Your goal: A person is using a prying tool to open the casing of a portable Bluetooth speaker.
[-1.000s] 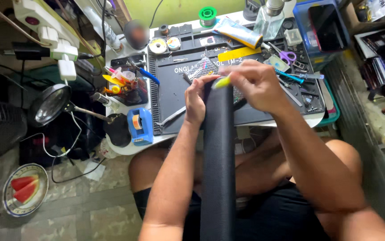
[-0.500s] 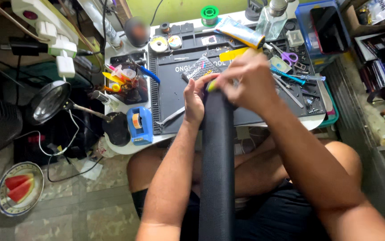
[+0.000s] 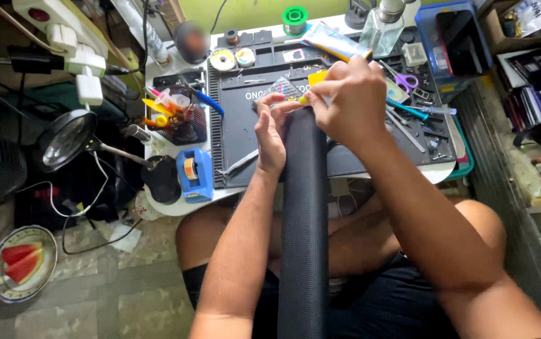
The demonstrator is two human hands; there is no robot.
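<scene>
The long black cylinder (image 3: 303,226) is wrapped in matt, finely woven mesh. The black work mat (image 3: 239,132) looks rubbery and dull; the bottle (image 3: 383,28) is clear, glossy glass.

Your one head camera looks steeply down, close over your hands (image 3: 321,119), facing the cluttered bench (image 3: 245,132) ahead, with floor at the left.

left hand (image 3: 270,135) upright with fingers curled, right hand (image 3: 346,100) pinched just beside it, both forearms extended forward
</scene>
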